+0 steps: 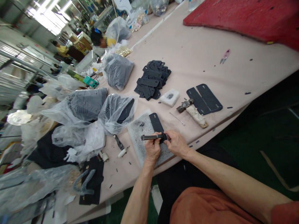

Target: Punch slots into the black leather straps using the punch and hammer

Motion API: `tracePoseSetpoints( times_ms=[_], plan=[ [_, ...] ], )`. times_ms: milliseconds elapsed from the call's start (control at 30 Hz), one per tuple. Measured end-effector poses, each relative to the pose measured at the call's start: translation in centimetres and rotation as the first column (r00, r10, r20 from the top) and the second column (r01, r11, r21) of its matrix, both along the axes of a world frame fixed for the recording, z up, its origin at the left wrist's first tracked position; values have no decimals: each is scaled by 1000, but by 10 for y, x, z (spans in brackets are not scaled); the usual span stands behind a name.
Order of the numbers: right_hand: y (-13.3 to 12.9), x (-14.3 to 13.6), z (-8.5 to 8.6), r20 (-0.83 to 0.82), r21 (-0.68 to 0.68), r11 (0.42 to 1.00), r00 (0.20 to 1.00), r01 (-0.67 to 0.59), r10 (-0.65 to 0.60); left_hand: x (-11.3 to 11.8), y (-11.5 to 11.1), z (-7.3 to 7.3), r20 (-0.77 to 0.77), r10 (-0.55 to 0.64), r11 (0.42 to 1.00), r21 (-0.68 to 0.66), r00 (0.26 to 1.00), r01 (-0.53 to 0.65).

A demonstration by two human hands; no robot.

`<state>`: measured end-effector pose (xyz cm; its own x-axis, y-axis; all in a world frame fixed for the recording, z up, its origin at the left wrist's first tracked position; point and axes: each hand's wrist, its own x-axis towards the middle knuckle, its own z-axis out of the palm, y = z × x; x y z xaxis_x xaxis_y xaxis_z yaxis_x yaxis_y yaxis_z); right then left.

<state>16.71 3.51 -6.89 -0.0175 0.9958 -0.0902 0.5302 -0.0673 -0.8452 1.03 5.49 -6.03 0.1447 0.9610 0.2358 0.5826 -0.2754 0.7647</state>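
Note:
My left hand (153, 149) is closed around a dark steel punch (151, 137), held roughly level over a worn, pale board (137, 140). Close beside it, the fingers of my right hand (177, 143) are pinched together at the punch's near end. What lies between those fingertips is hidden. Under the punch a black strip (156, 122) with a slot near its far end rests on the board. Right of the board lie a thin metal pick (177, 119) and a hammer (192, 112) with a wrapped handle. The hammer overlaps two black slotted panels (207, 98).
A heap of black strips (151, 77) and a white block (170, 97) holding dark scraps lie beyond the board. Plastic bags (87, 104) crowd the left. Another tool (119, 143), pink snips (225, 56) and a red sheet (245, 18) are on the table.

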Motion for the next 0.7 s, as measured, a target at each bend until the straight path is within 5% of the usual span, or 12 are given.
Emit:
tracePoseSetpoints(
  times_ms=[700],
  plan=[
    [-1,0,3,1,-8,1000,1000,-19,19,4,0,-8,-219,-20,987,153,975,54]
  ],
)
